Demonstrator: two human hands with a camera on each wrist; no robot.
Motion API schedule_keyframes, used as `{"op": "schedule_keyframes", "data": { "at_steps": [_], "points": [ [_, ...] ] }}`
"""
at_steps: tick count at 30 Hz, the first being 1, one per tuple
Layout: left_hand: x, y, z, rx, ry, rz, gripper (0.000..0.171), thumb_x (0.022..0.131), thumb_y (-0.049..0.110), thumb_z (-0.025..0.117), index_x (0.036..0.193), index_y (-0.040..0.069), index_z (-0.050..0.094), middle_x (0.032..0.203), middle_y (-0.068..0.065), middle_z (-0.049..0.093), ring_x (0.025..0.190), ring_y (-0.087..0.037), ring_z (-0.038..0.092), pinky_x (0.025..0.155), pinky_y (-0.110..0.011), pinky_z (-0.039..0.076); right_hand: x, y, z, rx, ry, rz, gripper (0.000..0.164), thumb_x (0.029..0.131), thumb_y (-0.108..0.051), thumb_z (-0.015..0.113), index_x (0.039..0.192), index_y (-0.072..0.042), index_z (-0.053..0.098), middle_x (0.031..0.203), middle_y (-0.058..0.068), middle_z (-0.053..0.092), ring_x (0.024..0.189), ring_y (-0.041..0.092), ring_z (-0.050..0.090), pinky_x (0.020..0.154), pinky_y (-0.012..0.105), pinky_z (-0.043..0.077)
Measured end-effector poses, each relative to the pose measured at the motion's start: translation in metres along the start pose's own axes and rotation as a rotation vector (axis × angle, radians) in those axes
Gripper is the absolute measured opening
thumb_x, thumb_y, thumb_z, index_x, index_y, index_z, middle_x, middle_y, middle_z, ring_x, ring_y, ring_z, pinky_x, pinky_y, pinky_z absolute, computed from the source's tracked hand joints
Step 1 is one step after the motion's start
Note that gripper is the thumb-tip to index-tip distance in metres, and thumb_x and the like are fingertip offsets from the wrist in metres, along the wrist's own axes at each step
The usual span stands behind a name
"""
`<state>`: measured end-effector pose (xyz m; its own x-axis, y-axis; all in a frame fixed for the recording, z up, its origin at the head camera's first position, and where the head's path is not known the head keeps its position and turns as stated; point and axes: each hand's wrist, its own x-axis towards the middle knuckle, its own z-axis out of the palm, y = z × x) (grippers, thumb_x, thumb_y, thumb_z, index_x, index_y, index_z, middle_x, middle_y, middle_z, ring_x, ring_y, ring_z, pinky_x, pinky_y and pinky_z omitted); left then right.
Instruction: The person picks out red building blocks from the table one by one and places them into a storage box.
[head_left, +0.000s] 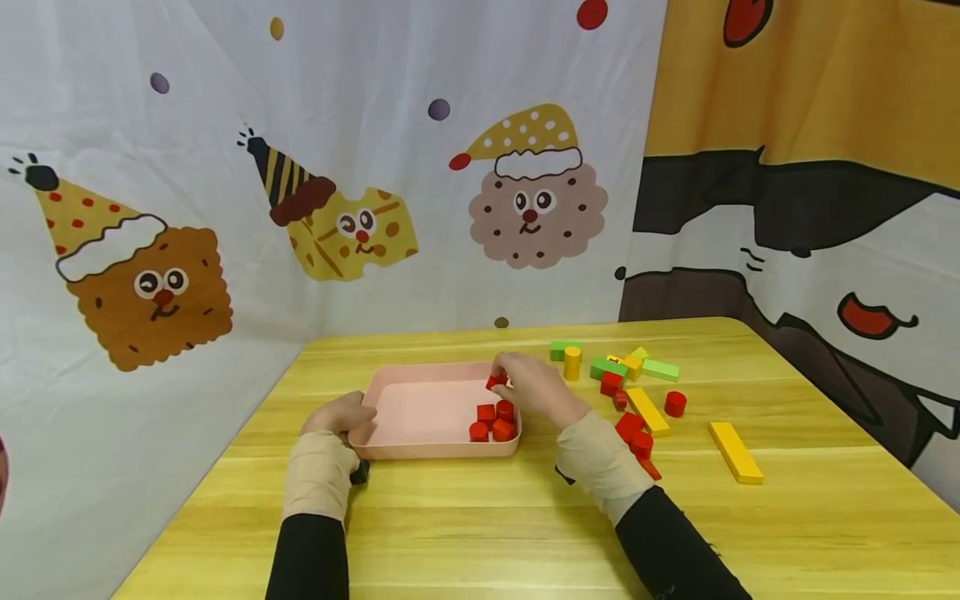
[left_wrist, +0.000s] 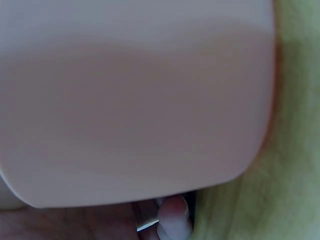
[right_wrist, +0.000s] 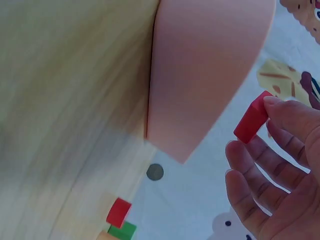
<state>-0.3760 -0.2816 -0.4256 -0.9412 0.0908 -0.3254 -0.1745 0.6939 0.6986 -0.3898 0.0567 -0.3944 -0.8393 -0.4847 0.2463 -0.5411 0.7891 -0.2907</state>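
A shallow pink tray (head_left: 427,451) lies on the table. My left hand (head_left: 336,414) grips its left edge, thumb over the rim; in the left wrist view the fingers (left_wrist: 172,220) show just outside the tray wall. Above the tray's right end, my right hand (head_left: 536,387) pinches a small red block (right_wrist: 252,117) between thumb and fingertips. Several red blocks (head_left: 486,415), some cube-shaped and some round, sit together in the tray's front right corner, below the right hand.
Right of the tray are more red blocks (head_left: 628,427), a red cylinder (head_left: 676,404), long yellow blocks (head_left: 736,452), a yellow cylinder (head_left: 572,364) and green blocks (head_left: 660,370). A printed curtain (head_left: 450,300) hangs behind the wooden table (head_left: 450,533).
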Motion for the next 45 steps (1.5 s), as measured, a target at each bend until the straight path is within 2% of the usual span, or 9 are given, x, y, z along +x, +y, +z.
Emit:
{"op": "schedule_keyframes", "data": {
  "at_steps": [8,13,16,20,25,28,31,36,45],
  "points": [
    [-0.002,0.001,-0.004,0.021,-0.002,0.019,0.057,0.096,0.018,0.045,0.141,-0.01,0.025,0.14,-0.034,0.031,0.125,-0.044,0.034,0.104,-0.053,0.034,-0.004,-0.021,0.008,0.02,-0.008,-0.115,0.015,0.086,-0.022,0.069,0.097,-0.018,0.059,0.095,-0.005,0.06,0.083,0.013,0.051,0.07,0.028,0.05],
    [0.0,0.001,0.0,0.045,0.015,0.003,0.058,0.095,0.017,0.044,0.142,-0.009,0.024,0.143,-0.033,0.029,0.126,-0.043,0.032,0.104,-0.053,0.033,-0.007,-0.028,0.018,0.009,0.01,-0.203,0.013,0.085,-0.024,0.07,0.093,-0.019,0.06,0.094,-0.005,0.059,0.082,0.013,0.049,0.064,0.025,0.05],
    [0.005,0.005,0.008,0.066,0.013,0.0,0.061,0.096,0.02,0.044,0.145,-0.008,0.021,0.147,-0.032,0.025,0.13,-0.044,0.028,0.106,-0.054,0.031,-0.013,-0.025,0.022,-0.019,0.003,-0.199,0.014,0.085,-0.024,0.071,0.091,-0.019,0.06,0.09,-0.007,0.059,0.078,0.011,0.05,0.067,0.025,0.05],
    [0.01,0.011,0.016,0.035,-0.008,0.011,0.063,0.097,0.021,0.043,0.147,-0.005,0.017,0.15,-0.031,0.019,0.134,-0.044,0.023,0.107,-0.054,0.029,-0.018,-0.02,0.024,-0.065,-0.001,-0.174,0.013,0.084,-0.024,0.071,0.088,-0.019,0.06,0.086,-0.008,0.06,0.078,0.011,0.051,0.073,0.028,0.049],
    [0.006,0.008,0.01,0.06,0.032,-0.013,0.06,0.096,0.018,0.043,0.146,-0.007,0.02,0.148,-0.031,0.024,0.127,-0.041,0.032,0.1,-0.051,0.036,-0.013,-0.028,0.024,-0.085,-0.023,-0.234,0.011,0.085,-0.025,0.07,0.089,-0.019,0.061,0.085,-0.008,0.062,0.074,0.01,0.052,0.072,0.029,0.049],
    [0.003,0.005,0.005,0.083,0.026,-0.013,0.058,0.095,0.018,0.042,0.144,-0.008,0.023,0.144,-0.031,0.03,0.118,-0.038,0.038,0.091,-0.046,0.04,-0.011,-0.035,0.027,-0.097,-0.04,-0.258,0.013,0.085,-0.027,0.07,0.09,-0.019,0.061,0.085,-0.008,0.062,0.072,0.01,0.051,0.072,0.029,0.048],
    [0.001,0.003,0.002,0.076,0.023,-0.006,0.054,0.096,0.018,0.043,0.141,-0.007,0.028,0.139,-0.03,0.035,0.114,-0.037,0.041,0.088,-0.044,0.041,-0.01,-0.041,0.03,-0.083,-0.048,-0.263,0.016,0.083,-0.029,0.071,0.089,-0.019,0.061,0.084,-0.009,0.062,0.071,0.01,0.05,0.07,0.028,0.047],
    [0.0,0.005,0.003,0.051,0.034,-0.004,0.048,0.095,0.017,0.044,0.137,-0.007,0.034,0.134,-0.028,0.04,0.114,-0.037,0.041,0.091,-0.045,0.041,-0.01,-0.046,0.034,-0.061,-0.048,-0.272,0.018,0.08,-0.03,0.074,0.086,-0.019,0.061,0.082,-0.01,0.061,0.072,0.011,0.049,0.067,0.027,0.046],
    [0.001,0.003,0.003,0.092,0.036,-0.009,0.06,0.095,0.018,0.044,0.144,-0.008,0.023,0.146,-0.033,0.026,0.129,-0.044,0.03,0.102,-0.054,0.035,-0.01,-0.047,0.037,-0.064,-0.104,-0.297,0.011,0.079,-0.022,0.075,0.079,-0.019,0.065,0.077,-0.011,0.064,0.069,0.009,0.051,0.064,0.026,0.045]
  ]
}}
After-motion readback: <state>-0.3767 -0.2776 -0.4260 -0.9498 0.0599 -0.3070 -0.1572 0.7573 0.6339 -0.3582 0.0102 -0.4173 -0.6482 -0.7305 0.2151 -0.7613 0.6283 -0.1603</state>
